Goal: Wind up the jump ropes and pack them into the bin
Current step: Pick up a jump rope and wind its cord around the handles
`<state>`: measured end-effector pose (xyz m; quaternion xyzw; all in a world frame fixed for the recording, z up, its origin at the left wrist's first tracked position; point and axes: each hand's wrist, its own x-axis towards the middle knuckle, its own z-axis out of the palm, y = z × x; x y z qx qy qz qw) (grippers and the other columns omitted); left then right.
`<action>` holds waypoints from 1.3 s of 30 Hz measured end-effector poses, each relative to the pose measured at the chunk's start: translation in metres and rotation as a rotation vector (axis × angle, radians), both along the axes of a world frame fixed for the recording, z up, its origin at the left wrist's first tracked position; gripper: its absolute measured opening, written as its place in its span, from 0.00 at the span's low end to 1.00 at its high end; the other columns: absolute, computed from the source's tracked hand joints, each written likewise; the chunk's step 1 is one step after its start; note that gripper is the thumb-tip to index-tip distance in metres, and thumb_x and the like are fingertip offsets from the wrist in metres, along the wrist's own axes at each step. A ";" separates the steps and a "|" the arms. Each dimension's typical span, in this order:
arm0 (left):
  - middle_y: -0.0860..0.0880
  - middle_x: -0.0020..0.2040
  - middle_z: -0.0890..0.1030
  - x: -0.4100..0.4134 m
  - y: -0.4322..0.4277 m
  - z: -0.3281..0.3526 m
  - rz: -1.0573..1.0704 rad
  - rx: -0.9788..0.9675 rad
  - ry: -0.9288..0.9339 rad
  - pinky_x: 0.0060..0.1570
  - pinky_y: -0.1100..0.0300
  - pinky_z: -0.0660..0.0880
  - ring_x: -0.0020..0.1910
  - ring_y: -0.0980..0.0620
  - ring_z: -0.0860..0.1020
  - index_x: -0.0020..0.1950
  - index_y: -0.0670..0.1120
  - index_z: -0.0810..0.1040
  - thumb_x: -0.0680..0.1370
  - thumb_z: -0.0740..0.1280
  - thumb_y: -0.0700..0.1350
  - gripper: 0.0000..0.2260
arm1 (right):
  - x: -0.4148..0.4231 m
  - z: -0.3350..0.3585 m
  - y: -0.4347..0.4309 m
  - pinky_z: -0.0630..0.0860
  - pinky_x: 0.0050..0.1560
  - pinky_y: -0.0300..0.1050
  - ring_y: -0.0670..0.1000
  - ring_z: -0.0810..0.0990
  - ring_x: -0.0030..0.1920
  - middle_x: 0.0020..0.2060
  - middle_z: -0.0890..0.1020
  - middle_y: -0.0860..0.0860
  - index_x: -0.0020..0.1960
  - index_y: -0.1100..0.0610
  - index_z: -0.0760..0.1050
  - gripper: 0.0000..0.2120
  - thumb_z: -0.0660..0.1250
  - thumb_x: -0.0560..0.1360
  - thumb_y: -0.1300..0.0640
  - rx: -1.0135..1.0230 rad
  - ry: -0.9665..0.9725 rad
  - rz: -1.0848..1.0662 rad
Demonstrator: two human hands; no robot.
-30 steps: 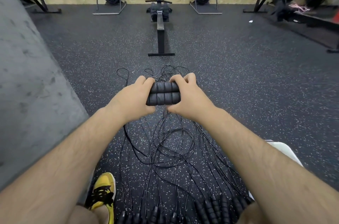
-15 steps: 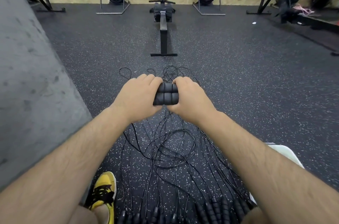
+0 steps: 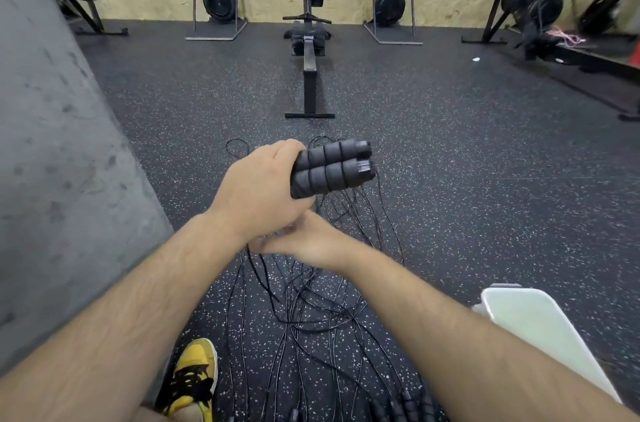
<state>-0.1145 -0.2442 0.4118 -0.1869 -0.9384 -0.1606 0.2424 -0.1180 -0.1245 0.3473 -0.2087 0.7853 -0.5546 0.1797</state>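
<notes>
Fingers of left hand curled round paired foam handles, gripping near ends. Free ends jut right and slightly away, long axis roughly crosswise. Right hand just below left wrist, fingers blurred: cannot tell whether pinching cord or bare. Loose cords lie tangled on floor directly beneath both hands, and which strand belongs to held handles is unclear. Right hand nearer cords, so probably does the winding. Bin low right, well apart from handles.
</notes>
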 end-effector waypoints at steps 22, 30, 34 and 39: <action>0.48 0.43 0.78 -0.023 -0.046 -0.012 -0.042 -0.413 0.185 0.38 0.51 0.73 0.41 0.42 0.78 0.60 0.47 0.77 0.63 0.76 0.70 0.36 | -0.021 0.060 0.074 0.58 0.29 0.40 0.46 0.61 0.28 0.28 0.66 0.45 0.45 0.51 0.73 0.19 0.64 0.73 0.34 0.109 -0.093 -0.184; 0.50 0.45 0.80 -0.016 -0.034 -0.015 0.020 -0.337 0.122 0.38 0.52 0.76 0.43 0.44 0.81 0.63 0.49 0.75 0.67 0.55 0.82 0.43 | -0.023 0.052 0.072 0.73 0.36 0.40 0.41 0.76 0.31 0.31 0.82 0.42 0.46 0.52 0.83 0.19 0.69 0.72 0.36 0.232 0.248 -0.311; 0.51 0.46 0.77 -0.015 -0.032 -0.016 0.017 -0.306 0.083 0.38 0.52 0.77 0.45 0.46 0.80 0.78 0.61 0.63 0.71 0.51 0.80 0.40 | -0.019 0.051 0.073 0.79 0.49 0.48 0.48 0.83 0.43 0.40 0.85 0.46 0.50 0.51 0.82 0.21 0.69 0.71 0.34 0.293 0.311 -0.361; 0.52 0.42 0.75 -0.016 -0.031 -0.019 0.038 -0.301 0.089 0.35 0.55 0.75 0.43 0.47 0.80 0.78 0.65 0.63 0.71 0.50 0.80 0.39 | -0.008 0.056 0.071 0.70 0.39 0.46 0.49 0.76 0.40 0.38 0.78 0.46 0.45 0.54 0.74 0.17 0.67 0.76 0.39 0.469 0.467 -0.407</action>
